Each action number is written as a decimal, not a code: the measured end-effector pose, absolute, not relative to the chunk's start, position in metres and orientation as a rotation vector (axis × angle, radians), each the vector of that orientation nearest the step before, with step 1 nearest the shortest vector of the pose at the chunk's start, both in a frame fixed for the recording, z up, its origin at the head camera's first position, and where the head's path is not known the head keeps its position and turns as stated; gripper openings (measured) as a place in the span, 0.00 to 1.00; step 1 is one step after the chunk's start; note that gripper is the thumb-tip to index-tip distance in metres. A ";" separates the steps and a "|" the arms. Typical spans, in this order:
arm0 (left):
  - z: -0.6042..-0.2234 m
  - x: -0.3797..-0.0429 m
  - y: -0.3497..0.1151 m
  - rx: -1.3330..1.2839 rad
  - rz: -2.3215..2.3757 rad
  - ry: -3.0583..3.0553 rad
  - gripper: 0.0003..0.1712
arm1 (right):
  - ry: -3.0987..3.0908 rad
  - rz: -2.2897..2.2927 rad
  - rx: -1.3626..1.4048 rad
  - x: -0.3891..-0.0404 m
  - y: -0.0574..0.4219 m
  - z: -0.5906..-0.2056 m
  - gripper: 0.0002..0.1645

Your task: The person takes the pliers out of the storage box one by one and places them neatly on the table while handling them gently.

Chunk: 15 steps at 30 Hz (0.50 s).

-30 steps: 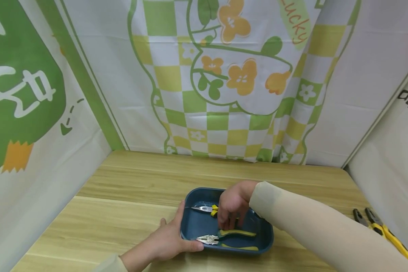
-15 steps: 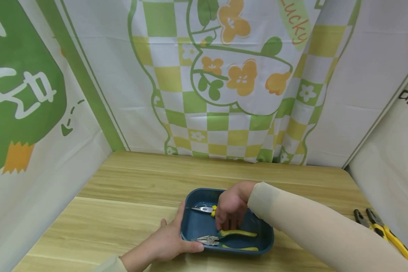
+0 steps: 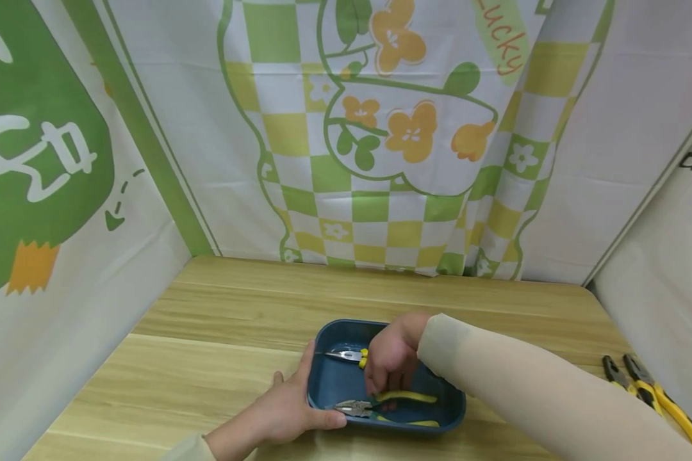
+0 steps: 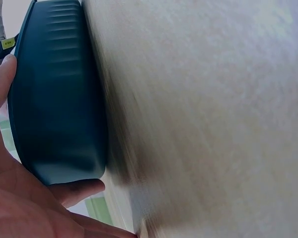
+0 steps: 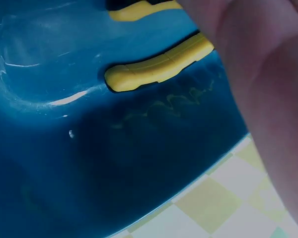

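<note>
In the head view a dark blue plastic box (image 3: 337, 378) stands on the table. My left hand (image 3: 282, 403) grips its left end, thumb at the front rim and fingers along the outer wall (image 4: 59, 99). My right hand (image 3: 392, 358) reaches down into the box. Its fingers hold the upper handle of the combination pliers (image 3: 354, 408), with a fingertip showing between the green-and-yellow handles. Behind them lie needle-nose pliers (image 3: 346, 355), partly hidden by the right hand. Their yellow handles (image 5: 159, 64) show in the right wrist view.
More pliers with yellow and black handles (image 3: 646, 387) lie at the table's right edge, beside the right forearm. The wooden table (image 3: 207, 358) meets printed cloth walls (image 3: 380, 192) at the back and sides.
My right hand has lowered slightly toward the front pliers, and its fingers have closed about the upper handle. The left hand stays on the box.
</note>
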<state>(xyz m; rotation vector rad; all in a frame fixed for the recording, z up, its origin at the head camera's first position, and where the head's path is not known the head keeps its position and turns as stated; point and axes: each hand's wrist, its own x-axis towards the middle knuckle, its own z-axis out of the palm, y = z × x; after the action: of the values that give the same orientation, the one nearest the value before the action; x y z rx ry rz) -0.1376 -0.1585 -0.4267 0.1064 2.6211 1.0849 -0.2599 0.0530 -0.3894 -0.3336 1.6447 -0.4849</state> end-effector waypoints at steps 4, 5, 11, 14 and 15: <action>-0.427 -0.137 -0.158 0.100 1.096 2.622 0.80 | 1.619 -0.499 -0.343 -0.259 0.052 -0.391 0.09; -0.427 -0.137 -0.158 0.099 1.098 2.622 0.80 | 1.616 -0.498 -0.348 -0.259 0.051 -0.391 0.08; -0.427 -0.137 -0.157 0.100 1.109 2.617 0.80 | 1.639 -0.462 -0.373 -0.259 0.052 -0.394 0.10; -0.427 -0.137 -0.157 0.102 1.112 2.612 0.80 | 1.661 -0.465 -0.363 -0.259 0.053 -0.396 0.11; -0.427 -0.137 -0.157 0.103 1.112 2.611 0.80 | 1.663 -0.466 -0.360 -0.259 0.053 -0.397 0.11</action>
<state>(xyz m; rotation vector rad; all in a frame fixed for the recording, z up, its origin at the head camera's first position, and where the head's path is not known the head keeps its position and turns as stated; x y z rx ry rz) -0.1369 -0.1565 -0.4267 0.1033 2.6106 1.1119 -0.2590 0.0531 -0.3965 -0.3599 1.6634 -0.4656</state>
